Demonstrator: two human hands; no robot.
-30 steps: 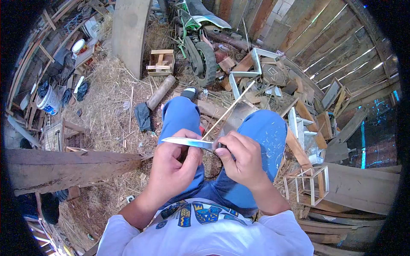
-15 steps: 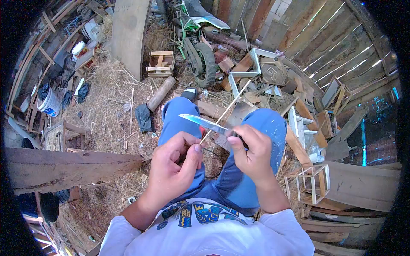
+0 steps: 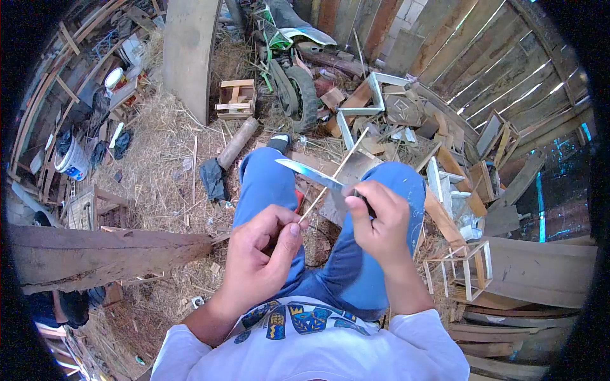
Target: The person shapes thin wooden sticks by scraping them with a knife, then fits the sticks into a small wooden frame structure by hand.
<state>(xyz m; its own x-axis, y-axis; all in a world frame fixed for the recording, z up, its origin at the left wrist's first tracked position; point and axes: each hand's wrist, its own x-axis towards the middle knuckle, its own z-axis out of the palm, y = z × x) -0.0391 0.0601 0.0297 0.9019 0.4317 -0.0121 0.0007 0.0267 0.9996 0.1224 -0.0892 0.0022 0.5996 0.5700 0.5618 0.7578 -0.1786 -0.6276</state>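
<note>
Between thumb and fingers, my left hand (image 3: 262, 247) pinches the near end of a thin wooden stick (image 3: 346, 158), which slants up and away to the right over my knees. My right hand (image 3: 382, 219) is wrapped round the dark handle of a knife (image 3: 309, 173). The knife's shiny blade points left and crosses the stick a short way beyond my left fingertips. Blade and stick seem to touch where they cross. Most of the handle is hidden in my right fingers.
A wooden post (image 3: 114, 253) juts in at the left. Near my right elbow stands a small wooden frame (image 3: 460, 270). Ahead are a small crate (image 3: 236, 99), a log (image 3: 239, 141) and a motorbike wheel (image 3: 301, 98). A white bucket (image 3: 73, 157) sits far left, and scrap wood lies right.
The knife has moved slightly up and away from me along the stick, with my right hand. My left hand stays pinched on the stick's near end.
</note>
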